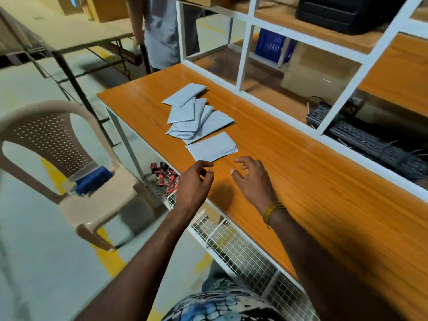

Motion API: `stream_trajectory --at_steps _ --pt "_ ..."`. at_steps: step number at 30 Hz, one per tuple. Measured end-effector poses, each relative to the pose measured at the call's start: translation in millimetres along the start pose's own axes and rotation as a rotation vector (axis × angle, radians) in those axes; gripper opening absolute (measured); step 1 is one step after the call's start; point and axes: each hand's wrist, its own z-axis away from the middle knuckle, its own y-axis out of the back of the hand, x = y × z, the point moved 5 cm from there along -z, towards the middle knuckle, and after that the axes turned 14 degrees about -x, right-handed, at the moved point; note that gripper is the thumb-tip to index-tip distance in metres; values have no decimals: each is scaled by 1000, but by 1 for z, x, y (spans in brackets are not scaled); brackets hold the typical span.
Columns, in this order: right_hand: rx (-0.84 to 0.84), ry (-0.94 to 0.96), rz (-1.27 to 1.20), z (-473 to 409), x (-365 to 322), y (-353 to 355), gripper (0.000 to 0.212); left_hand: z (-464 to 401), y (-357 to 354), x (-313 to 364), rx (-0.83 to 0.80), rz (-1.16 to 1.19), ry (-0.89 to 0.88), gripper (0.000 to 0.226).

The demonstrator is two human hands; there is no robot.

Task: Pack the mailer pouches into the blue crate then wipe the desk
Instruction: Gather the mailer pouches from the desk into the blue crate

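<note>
Several grey mailer pouches (194, 114) lie fanned out and overlapping on the orange wooden desk (301, 181). One separate pouch (212, 147) lies nearest to me. My left hand (193, 181) hovers just below that pouch's near corner, fingers loosely curled and holding nothing. My right hand (252, 177) hovers over the desk just right of it, fingers spread and bent, also holding nothing. A blue crate (274, 46) shows behind the white shelf frame at the back.
A beige plastic chair (69, 172) with a blue cloth (92, 181) on its seat stands left of the desk. A black keyboard (366, 142) lies behind the white frame (245, 54). Another person (166, 31) stands at the desk's far end. Wire mesh (243, 251) runs under the desk.
</note>
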Motion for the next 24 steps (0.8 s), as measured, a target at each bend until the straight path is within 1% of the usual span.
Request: stream_trajectory --at_steps 8,12,16,20,24 --pt "-91 14 -8 -103 1 -18 33 -91 4 -30 -28 -110 53 25" --pt "-161 -21 3 -150 10 -29 35 -135 4 -38 -37 -199 77 27" --pt "-172 -31 -4 -189 20 -39 33 -171 5 -47 -36 -233 98 31" --pt "-164 -33 12 -220 22 -46 33 -197 11 -59 -10 -291 126 36" --pt "-182 -13 27 -245 17 -50 36 -223 28 -61 60 -324 155 39"
